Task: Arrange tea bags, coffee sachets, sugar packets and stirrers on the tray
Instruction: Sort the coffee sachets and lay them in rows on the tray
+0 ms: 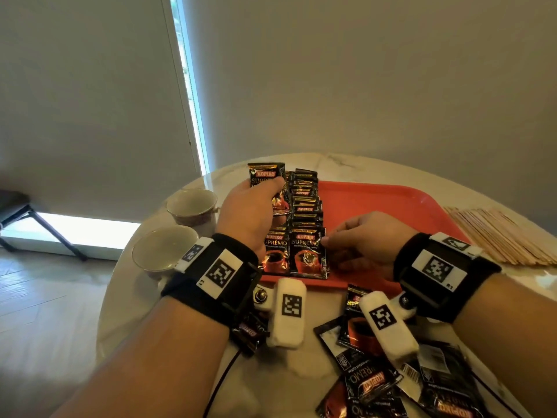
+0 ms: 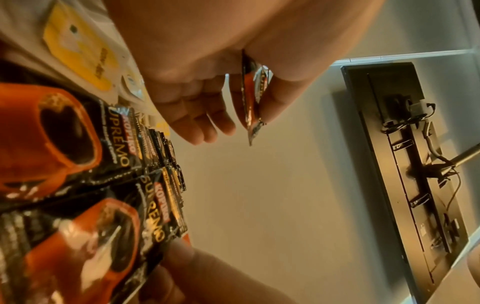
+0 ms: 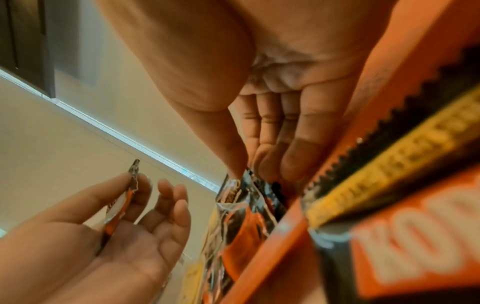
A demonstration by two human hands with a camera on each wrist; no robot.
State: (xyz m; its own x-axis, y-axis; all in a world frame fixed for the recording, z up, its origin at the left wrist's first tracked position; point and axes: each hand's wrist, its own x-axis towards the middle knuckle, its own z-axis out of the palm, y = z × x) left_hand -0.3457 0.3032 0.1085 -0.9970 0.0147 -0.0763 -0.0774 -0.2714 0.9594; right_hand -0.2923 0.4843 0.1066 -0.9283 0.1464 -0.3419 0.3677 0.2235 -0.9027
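Head view: left hand (image 1: 251, 211) is raised over the far-left part of the red tray (image 1: 376, 203), thumb and fingers pinching one coffee sachet (image 1: 265, 176) held upright. Sachet is glossy black with a red KOPIKO band, gold SUPREMO lettering and a red cup picture. Right hand (image 1: 360, 241) is low over the tray, fingertips pinching the right edge of the front sachet (image 1: 307, 254) in two overlapping rows of sachets (image 1: 304, 200) lying on the tray's left side. Loose sachets (image 1: 379, 384) lie scattered on the marble table (image 1: 301, 369), near edge. Wooden stirrers (image 1: 506, 236) are stacked on the table just right of the tray. Two white cups (image 1: 177, 224) stand left of the tray.

Left wrist view: the held sachet (image 2: 250, 98) shows edge-on, clamped between thumb and forefinger, other fingers (image 2: 205, 123) loosely extended. Rows of sachets (image 2: 109, 168) below. Yellow packets (image 2: 80, 45) lie beyond, blurred.

Right wrist view: right hand's fingers (image 3: 283, 156) are bunched together, tips closing on the crinkled foil edge of the front sachet (image 3: 244, 197) at the tray rim (image 3: 270, 244). Left hand (image 3: 124, 230) with its sachet (image 3: 122, 203) is visible opposite.
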